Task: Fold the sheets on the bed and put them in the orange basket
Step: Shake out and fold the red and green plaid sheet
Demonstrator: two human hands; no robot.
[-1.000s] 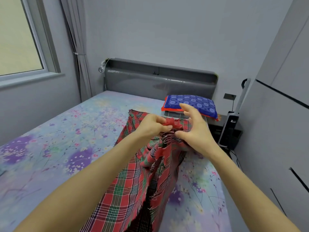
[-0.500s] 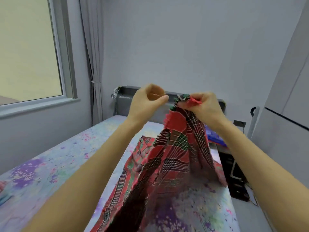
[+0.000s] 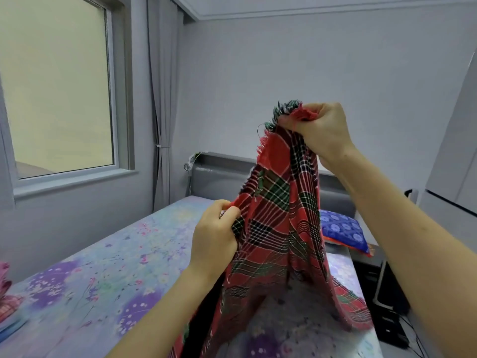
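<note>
A red, green and white plaid sheet (image 3: pixel 278 228) hangs in front of me above the bed (image 3: pixel 108 275). My right hand (image 3: pixel 320 127) grips its bunched, frayed top corners, raised high. My left hand (image 3: pixel 214 236) is lower and to the left, pinching the sheet's left edge. The lower part of the sheet drapes down onto the floral bed cover. The orange basket is not in view.
A blue patterned pillow (image 3: pixel 343 228) lies by the grey headboard (image 3: pixel 219 174). More pink cloth (image 3: pixel 6 298) sits at the bed's left edge. A window (image 3: pixel 56 86) and curtain are on the left, white cabinets (image 3: pixel 454 164) on the right.
My right hand lifted the sheet's top corners higher. My left hand let go of the top, dropped down and took hold of the sheet's left edge.
</note>
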